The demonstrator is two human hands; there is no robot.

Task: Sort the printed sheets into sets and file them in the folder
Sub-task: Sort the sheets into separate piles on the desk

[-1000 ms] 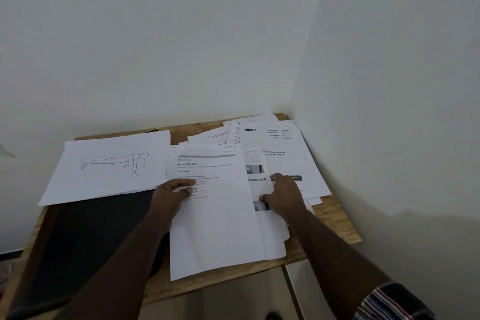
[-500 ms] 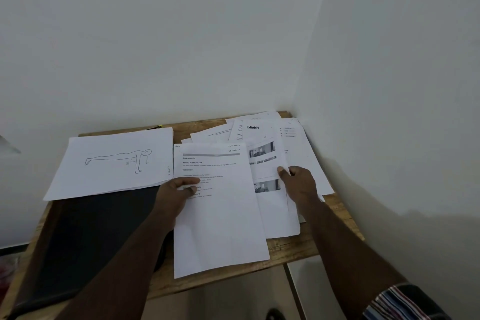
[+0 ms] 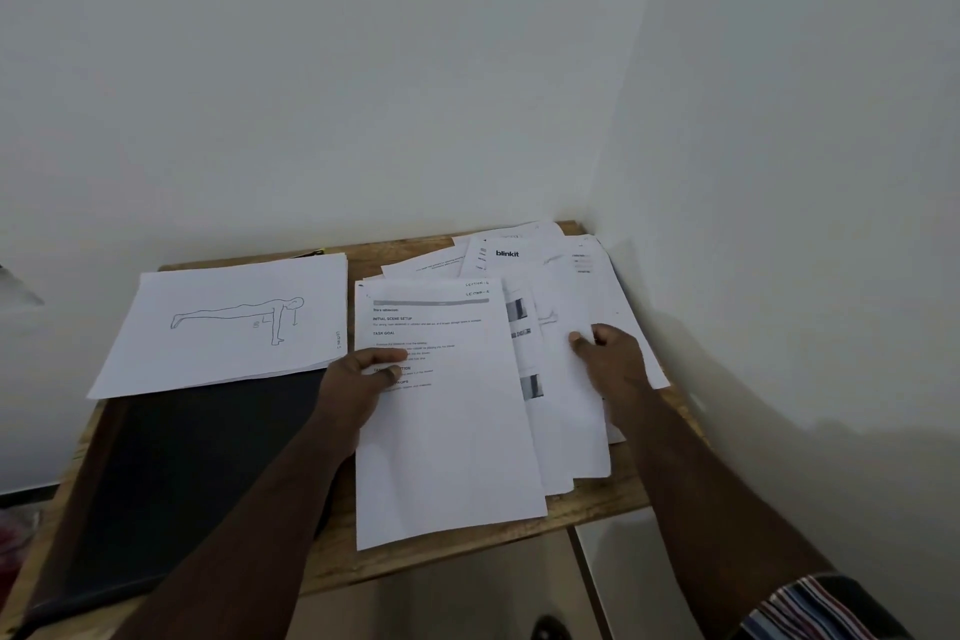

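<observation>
Head view puts me mid-sort: my left hand [image 3: 363,382] pinches the text sheet [image 3: 447,411] at its left edge, thumb on top, while my right hand [image 3: 615,359] pinches a sheet in the loose pile [image 3: 566,307] by the corner wall. Next, I judge, that sheet needs lifting clear and matching to a set, perhaps the drawing stack [image 3: 228,327] overlapping the dark folder [image 3: 176,478]. Room is tight: walls hem the desk [image 3: 597,499], and sheets overhang its near edge.

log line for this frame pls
left hand: holds white text sheet | right hand: pinches white loose sheet | black folder: unfilled
</observation>
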